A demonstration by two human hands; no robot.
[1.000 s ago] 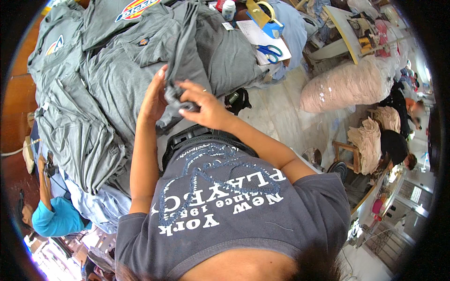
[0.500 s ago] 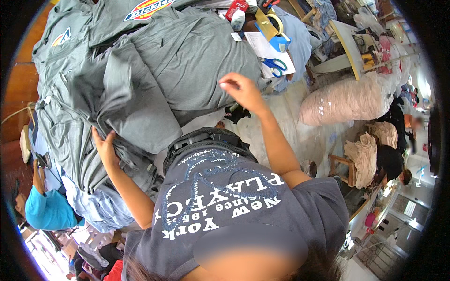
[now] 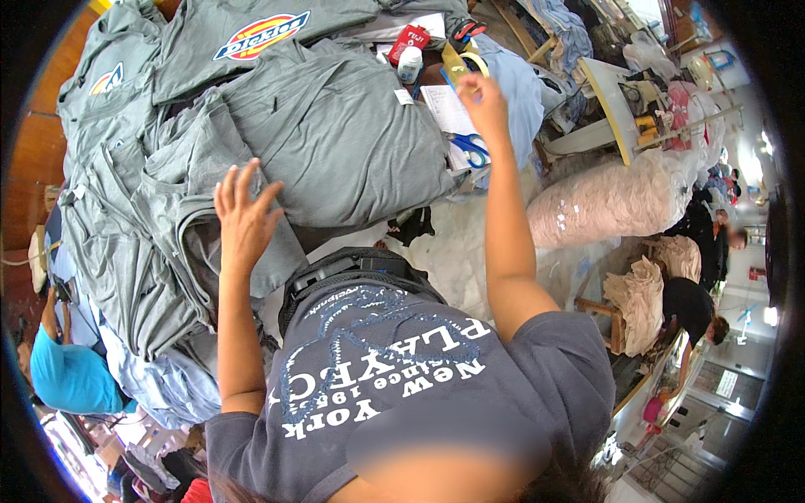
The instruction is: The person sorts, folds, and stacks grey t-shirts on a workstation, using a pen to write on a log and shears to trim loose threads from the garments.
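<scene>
The left hand is bent up at the wrist, fingers spread wide over the grey garments; whether it touches them, I cannot tell. The right arm stretches forward, its right hand half curled near the tape dispenser; its grip I cannot tell. Between the pile's edge and the pink roll runs pale floor.

Worktop, all but buried, a brown patch peeking out | grey shirts heaped right across it | bottle, red box, notepad crowding just beside them | below, pale floor, a fat pink bundle lying there
</scene>
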